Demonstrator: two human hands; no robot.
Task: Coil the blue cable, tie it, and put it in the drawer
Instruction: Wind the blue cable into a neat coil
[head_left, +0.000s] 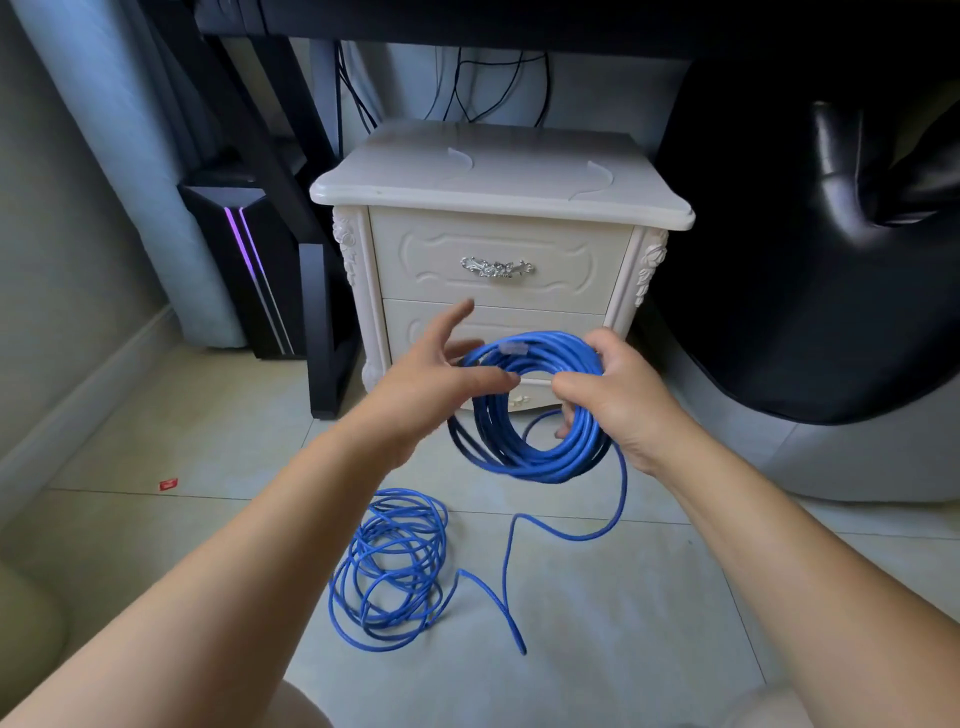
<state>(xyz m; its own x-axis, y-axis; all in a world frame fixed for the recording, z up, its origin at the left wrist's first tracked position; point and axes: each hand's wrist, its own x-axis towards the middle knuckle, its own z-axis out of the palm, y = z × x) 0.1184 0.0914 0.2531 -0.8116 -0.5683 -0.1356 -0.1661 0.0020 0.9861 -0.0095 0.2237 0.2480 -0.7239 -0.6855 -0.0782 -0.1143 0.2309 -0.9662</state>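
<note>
Left hand (436, 387): grip open, fingers spread, just beside the coil's left edge. Blue cable (535, 467): wound part held upright before the closed drawer (498, 260). The slack lies loose on the floor (156, 441), below and nearer the left hand. Right hand (613, 400): grip closed round the coil's right side.

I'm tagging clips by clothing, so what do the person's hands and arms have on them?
Nothing shows. The left hand and right hand are bare: no gloves, rings or watch in view. Both forearms are uncovered to the picture's edge, with no sleeve visible.
</note>
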